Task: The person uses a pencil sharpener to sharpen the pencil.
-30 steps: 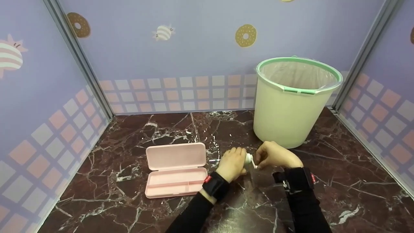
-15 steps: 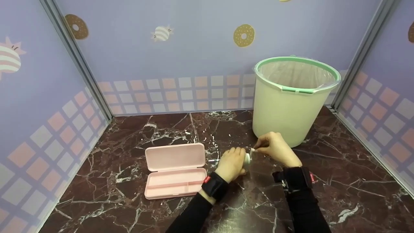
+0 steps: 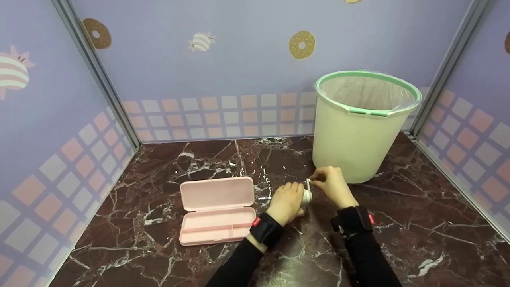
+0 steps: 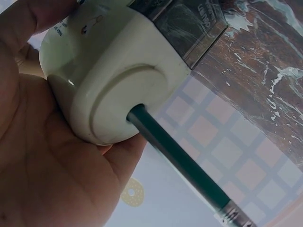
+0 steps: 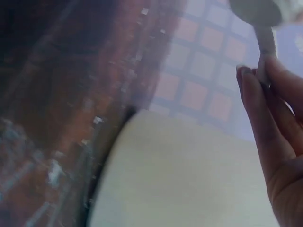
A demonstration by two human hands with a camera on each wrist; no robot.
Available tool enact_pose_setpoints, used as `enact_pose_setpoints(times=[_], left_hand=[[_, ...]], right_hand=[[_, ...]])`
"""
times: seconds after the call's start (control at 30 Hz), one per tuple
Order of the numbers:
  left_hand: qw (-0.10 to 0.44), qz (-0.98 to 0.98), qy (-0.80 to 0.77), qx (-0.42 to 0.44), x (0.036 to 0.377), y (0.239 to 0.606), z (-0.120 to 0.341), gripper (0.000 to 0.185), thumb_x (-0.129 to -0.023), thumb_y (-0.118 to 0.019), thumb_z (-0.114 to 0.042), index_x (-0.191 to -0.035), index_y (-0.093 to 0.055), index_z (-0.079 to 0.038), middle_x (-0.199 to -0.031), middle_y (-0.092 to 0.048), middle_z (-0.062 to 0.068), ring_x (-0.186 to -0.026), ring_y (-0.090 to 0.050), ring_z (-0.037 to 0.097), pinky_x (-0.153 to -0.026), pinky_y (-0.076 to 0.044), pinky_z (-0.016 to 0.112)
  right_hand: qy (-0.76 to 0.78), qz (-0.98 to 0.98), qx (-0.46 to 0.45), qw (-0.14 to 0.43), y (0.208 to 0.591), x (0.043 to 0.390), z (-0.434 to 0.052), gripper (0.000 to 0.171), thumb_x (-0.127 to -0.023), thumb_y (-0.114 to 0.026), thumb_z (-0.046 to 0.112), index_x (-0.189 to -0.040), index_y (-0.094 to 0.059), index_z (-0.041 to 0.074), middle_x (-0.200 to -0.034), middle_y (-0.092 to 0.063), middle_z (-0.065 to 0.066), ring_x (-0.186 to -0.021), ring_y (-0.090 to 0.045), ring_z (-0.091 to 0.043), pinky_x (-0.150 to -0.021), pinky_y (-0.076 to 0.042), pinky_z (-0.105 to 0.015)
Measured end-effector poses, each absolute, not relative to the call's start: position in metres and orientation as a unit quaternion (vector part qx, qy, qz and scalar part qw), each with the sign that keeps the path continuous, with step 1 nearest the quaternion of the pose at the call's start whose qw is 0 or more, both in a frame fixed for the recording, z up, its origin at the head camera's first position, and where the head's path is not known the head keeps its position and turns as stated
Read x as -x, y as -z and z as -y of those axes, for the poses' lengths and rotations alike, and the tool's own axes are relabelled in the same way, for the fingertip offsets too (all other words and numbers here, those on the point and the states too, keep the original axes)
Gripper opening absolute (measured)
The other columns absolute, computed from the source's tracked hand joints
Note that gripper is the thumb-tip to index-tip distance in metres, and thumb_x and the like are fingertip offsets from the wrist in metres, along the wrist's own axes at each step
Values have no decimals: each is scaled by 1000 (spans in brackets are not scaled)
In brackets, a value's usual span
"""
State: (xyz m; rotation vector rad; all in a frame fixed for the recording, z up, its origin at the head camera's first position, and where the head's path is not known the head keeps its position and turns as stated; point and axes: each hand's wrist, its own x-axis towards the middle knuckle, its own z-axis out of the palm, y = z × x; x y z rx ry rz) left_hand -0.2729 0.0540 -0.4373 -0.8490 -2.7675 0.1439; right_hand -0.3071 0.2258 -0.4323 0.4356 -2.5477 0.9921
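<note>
My left hand [image 3: 286, 202] holds a pale hand-crank pencil sharpener [image 3: 306, 197] above the table, fingers wrapped over its body. A green pencil [image 4: 180, 158] sticks out of the sharpener's round hole in the left wrist view, its metal-banded end pointing away. The pencil's tip is hidden inside. A dark see-through section [image 4: 191, 28] forms one side of the sharpener. On the opposite side, my right hand [image 3: 332, 186] pinches the end of the crank [image 3: 308, 185] between thumb and fingers, with the crank arm pointing upward.
A pink pencil case [image 3: 217, 193] lies with its lid up, left of my hands. Behind my right hand stands a tall pale bin [image 3: 350, 143] with a green rim and clear liner. Patterned walls enclose the dark marbled table [image 3: 131, 207].
My right hand has swung the crank from pointing down to pointing up, and has shifted slightly left. The left hand and sharpener have stayed nearly still.
</note>
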Motion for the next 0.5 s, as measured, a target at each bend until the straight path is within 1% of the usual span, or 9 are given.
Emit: enact_pose_setpoints(times=[0.23,0.4,0.5], left_hand=[[140,943,-48,298,272,437,-53,67,-72,-81,-45,-121,-54,-9,-110,-62,3,-102,-59,18,-89,-51,28],[142,942,-52,300,272,437,-53,67,-72,-81,-46,-120,-54,-9,-110,-62,3,-101,-59,18,-89,-51,28],[142,942,-53,300,273,438,-52,66,-73,-81,-46,-120,-53,-9,-110,-62,3,-101,-59,18,-88,-51,28]], right_hand=[[-343,911,-145,176,441,311,-225,7,-75,-78,-5,-79,-74,0,-81,-74,-15,-74,-70,-28,-71,-58,-44],[-333,916,-153,163,446,313,-224,8,-73,-77,-7,-76,-73,-1,-79,-74,-15,-73,-69,-28,-69,-58,-41],[-321,922,-161,146,448,314,-224,9,-72,-77,-7,-74,-72,0,-78,-74,-13,-73,-68,-29,-69,-55,-38]])
